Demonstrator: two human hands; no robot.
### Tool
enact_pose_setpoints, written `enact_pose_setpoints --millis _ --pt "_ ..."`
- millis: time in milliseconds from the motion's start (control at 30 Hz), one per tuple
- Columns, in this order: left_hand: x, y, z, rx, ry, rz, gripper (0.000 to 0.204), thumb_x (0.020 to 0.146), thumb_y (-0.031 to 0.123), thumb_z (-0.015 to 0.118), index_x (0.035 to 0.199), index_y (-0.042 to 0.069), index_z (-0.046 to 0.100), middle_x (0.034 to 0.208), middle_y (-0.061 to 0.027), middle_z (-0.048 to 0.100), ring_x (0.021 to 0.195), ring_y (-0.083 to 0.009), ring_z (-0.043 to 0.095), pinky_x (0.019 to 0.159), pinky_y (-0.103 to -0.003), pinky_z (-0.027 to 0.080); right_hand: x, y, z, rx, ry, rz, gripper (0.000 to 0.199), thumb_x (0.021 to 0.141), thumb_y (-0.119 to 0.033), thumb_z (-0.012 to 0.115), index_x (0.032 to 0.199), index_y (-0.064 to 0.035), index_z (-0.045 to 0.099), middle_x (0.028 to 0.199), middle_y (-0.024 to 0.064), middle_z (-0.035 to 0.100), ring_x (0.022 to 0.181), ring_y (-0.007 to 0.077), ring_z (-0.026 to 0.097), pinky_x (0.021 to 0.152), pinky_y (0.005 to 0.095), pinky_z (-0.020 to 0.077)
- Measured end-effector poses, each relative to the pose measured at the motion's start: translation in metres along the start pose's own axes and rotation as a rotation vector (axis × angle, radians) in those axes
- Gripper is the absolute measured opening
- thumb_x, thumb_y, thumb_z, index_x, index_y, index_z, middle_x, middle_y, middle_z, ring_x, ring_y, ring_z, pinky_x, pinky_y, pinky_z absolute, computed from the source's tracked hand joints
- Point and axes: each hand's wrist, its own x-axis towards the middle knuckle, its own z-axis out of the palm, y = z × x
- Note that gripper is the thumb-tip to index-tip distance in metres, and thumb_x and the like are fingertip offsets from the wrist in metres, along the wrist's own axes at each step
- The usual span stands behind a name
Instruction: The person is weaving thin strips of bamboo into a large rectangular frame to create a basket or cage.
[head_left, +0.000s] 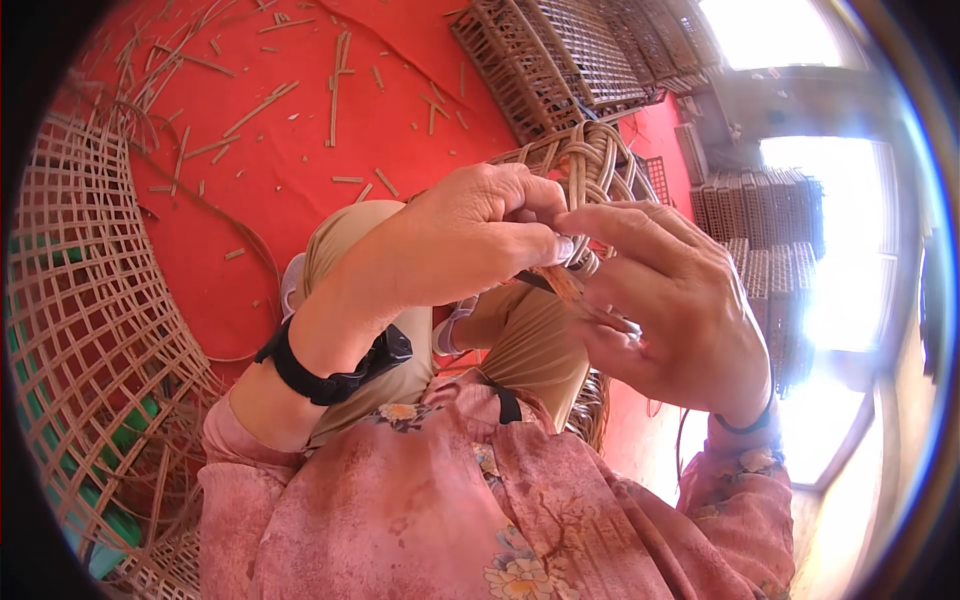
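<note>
Braided tan wicker (592,160), part of a woven piece by my knees, rises between my hands. My left hand (465,240) is closed on it, thumb and fingers pinching the strands near the braid's lower end. My right hand (680,300) reaches in from the other side, its index finger meeting the left fingertips at the strands. Its thumb and curled fingers close on a slim tool (565,287) with an orange-brown part and a shiny end. The tool's exact kind is hard to make out, and the fingers hide part of the strands.
A large open-weave basket (95,300) stands at the left, with green things inside. Cut wicker scraps (335,90) litter the red floor (250,180). Stacked woven baskets (545,70) stand at the far side, and more stacks (755,215) at the right by bright windows.
</note>
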Motion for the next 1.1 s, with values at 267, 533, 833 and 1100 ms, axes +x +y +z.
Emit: enact_pose_setpoints --millis 267,533,833,1100 --pt "-0.006 0.003 -0.003 0.057 0.031 -0.014 0.011 0.091 0.014 0.065 0.091 0.003 0.061 0.084 0.0029 0.058 0.079 -0.0044 0.054 0.069 -0.019 0.045 0.001 0.007 -0.001 -0.021 -0.043 -0.068 0.023 0.060 -0.004 0.073 0.069 -0.0070 0.053 0.102 0.0130 0.068 0.089 0.0289 0.067 0.071 0.0388 0.0539" --pt "-0.024 -0.021 -0.001 -0.096 0.261 -0.023 0.012 0.091 0.015 0.065 0.094 0.004 0.061 0.084 0.0023 0.059 0.078 -0.0053 0.056 0.073 -0.022 0.046 0.010 0.024 -0.010 0.080 -0.104 0.001 0.019 0.064 -0.007 0.071 0.075 -0.0042 0.056 0.091 0.0120 0.069 0.077 0.0277 0.069 0.066 0.0359 0.0533" --pt "-0.036 -0.018 0.025 -0.275 0.218 -0.195 0.020 0.092 0.017 0.063 0.104 0.001 0.067 0.083 -0.0024 0.068 0.073 -0.0073 0.059 0.069 -0.022 0.047 0.014 0.037 -0.007 0.265 -0.043 0.035 0.022 0.075 -0.017 0.071 0.087 -0.0023 0.060 0.072 0.0110 0.063 0.064 0.0301 0.063 0.058 0.0365 0.0473" --pt "-0.030 -0.011 0.039 -0.305 0.353 -0.181 0.017 0.087 0.021 0.070 0.086 0.004 0.071 0.073 -0.0028 0.066 0.062 -0.0053 0.055 0.058 -0.020 0.043 0.013 0.035 -0.008 0.225 -0.051 0.001 0.023 0.076 -0.019 0.072 0.085 -0.0018 0.059 0.071 0.0122 0.061 0.063 0.0302 0.063 0.056 0.0370 0.0464"
